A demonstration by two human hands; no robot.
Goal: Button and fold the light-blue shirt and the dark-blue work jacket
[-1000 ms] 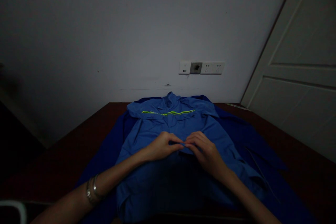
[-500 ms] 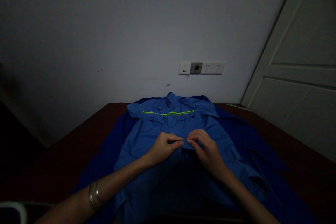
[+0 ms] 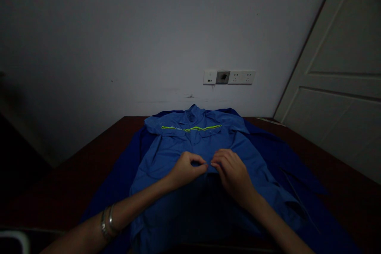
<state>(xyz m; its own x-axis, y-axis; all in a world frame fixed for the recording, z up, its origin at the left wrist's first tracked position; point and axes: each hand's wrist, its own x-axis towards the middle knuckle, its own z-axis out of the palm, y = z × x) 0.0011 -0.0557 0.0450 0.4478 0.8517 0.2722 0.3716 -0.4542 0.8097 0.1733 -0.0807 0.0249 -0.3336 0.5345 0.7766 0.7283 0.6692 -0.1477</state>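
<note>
A blue work jacket (image 3: 169, 154) with a yellow-green stripe across its chest lies front up, collar toward the wall. My left hand (image 3: 187, 170), with bracelets on its wrist, pinches the front of the jacket near the middle, thumb against forefinger. Just to its right, my right hand (image 3: 232, 170) is closed in a pinch at the same front edge. A small gap separates the two sets of fingertips. The cloth between the fingers is mostly hidden, and below the hands the jacket falls into deep shadow.
A darker blue garment (image 3: 119, 184) is spread beneath the jacket on a dark red table (image 3: 98, 149). The wall behind carries a row of sockets and a switch (image 3: 229, 77). To the right stands a panelled white door (image 3: 336, 123). A white curved object (image 3: 18, 236) shows at lower left.
My fingertips have shifted slightly lower and a little further apart. My right fingers have curled in more. The jacket has hardly moved.
</note>
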